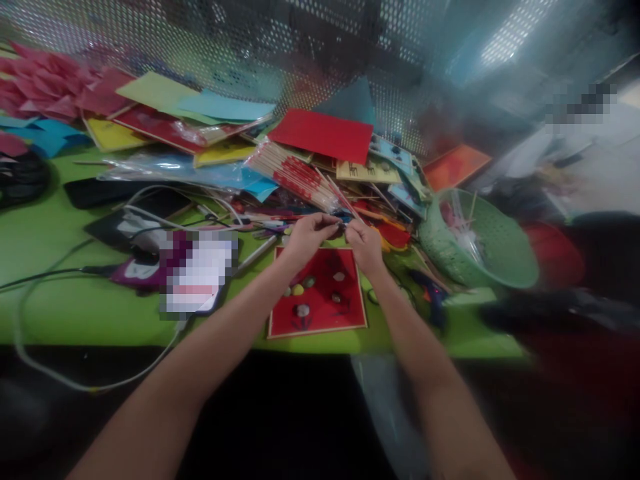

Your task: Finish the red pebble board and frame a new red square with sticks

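Observation:
My left hand (309, 235) and my right hand (364, 243) meet above a red square board (320, 313) that lies on the green table (70, 307). The fingers of both hands are pinched together around a small dark item between them, too small and blurred to name. On the board lie several small pebble-like pieces (303, 310). Just beyond my hands lies a bundle of thin sticks (300, 175) with red parts.
Coloured paper sheets (323, 135) and card packs are piled across the back of the table. A green perforated basket (475, 240) stands at the right, a blue glue gun (434, 293) beside the board. Cables (45, 273) and dark devices lie at left.

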`<state>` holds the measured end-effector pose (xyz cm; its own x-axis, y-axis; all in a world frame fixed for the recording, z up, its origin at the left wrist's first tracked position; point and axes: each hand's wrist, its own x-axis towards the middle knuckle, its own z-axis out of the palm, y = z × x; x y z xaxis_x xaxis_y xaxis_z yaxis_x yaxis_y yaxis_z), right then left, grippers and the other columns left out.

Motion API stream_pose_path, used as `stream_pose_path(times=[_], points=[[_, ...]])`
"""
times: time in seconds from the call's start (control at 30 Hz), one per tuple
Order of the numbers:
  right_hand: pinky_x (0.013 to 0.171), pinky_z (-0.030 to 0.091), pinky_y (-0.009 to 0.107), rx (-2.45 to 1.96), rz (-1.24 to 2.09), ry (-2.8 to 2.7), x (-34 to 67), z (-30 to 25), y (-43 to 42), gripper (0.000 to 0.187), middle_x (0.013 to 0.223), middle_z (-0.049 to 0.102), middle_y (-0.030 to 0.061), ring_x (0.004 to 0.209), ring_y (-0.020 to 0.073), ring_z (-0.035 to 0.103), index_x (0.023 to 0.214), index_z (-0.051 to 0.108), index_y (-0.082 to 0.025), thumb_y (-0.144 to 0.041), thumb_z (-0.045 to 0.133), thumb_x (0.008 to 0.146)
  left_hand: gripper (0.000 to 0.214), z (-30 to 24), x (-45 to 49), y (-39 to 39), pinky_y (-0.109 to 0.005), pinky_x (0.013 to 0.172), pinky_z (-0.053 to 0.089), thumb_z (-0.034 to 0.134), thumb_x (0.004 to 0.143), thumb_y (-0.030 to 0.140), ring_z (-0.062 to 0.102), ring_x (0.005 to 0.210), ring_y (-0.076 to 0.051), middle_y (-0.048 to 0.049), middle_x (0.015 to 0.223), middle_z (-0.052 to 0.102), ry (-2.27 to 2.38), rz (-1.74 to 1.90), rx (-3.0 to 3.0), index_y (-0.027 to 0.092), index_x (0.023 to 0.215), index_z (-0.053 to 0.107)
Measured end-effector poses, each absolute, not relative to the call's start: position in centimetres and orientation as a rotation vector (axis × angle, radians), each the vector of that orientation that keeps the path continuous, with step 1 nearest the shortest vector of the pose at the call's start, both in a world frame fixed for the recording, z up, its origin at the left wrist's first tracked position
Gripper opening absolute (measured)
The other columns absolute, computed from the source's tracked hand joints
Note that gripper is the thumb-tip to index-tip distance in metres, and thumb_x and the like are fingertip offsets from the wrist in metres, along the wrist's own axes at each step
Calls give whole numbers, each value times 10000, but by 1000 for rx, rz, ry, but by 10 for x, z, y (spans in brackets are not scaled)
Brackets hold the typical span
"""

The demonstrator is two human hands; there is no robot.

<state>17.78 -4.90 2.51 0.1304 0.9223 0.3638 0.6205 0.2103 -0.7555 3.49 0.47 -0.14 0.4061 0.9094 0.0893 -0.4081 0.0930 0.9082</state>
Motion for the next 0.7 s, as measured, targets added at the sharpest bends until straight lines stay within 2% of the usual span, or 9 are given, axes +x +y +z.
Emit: stream_pose_path(times=[0.2, 0.37, 0.5, 0.6, 0.7], points=[[603, 331, 296, -1357, 576, -1509, 176, 27, -48, 257, 577, 404, -28, 588, 142, 389, 585, 441, -234, -329, 453, 823, 425, 5, 33, 2, -266, 791, 543, 922, 562, 325, 685, 726, -122, -30, 819, 754, 545, 1020, 881, 118, 887, 744], [615, 344, 307, -1362, 613, -1565, 180, 25, -50, 297, 633, 439, -18, 610, 154, 410, 673, 510, -232, -375, 433, 921, 418, 8, 30, 2, -272, 793, 549, 915, 565, 316, 691, 731, -129, -33, 822, 751, 583, 1046, 873, 121, 886, 731], [645, 356, 316, -1394, 550, -1629, 186, 24, -50, 354, 656, 446, -11, 655, 173, 448, 737, 530, -237, -438, 392, 993, 351, 8, 29, 3, -282, 785, 546, 869, 622, 312, 672, 726, -129, -25, 807, 739, 617, 1075, 937, 128, 885, 728], [688, 368, 313, -1483, 449, -1774, 188, 25, -49, 319, 747, 538, 3, 734, 185, 501, 803, 506, -240, -485, 423, 989, 279, 6, 28, 6, -276, 774, 528, 797, 702, 304, 661, 747, -137, -26, 825, 744, 657, 1080, 1137, 139, 922, 750], [690, 352, 316, -1566, 375, -1908, 187, 26, -48, 288, 766, 552, 19, 756, 199, 500, 780, 432, -246, -462, 416, 971, 235, 3, 27, 9, -277, 777, 510, 734, 748, 281, 659, 777, -151, -31, 850, 757, 699, 1067, 1339, 147, 939, 770]])
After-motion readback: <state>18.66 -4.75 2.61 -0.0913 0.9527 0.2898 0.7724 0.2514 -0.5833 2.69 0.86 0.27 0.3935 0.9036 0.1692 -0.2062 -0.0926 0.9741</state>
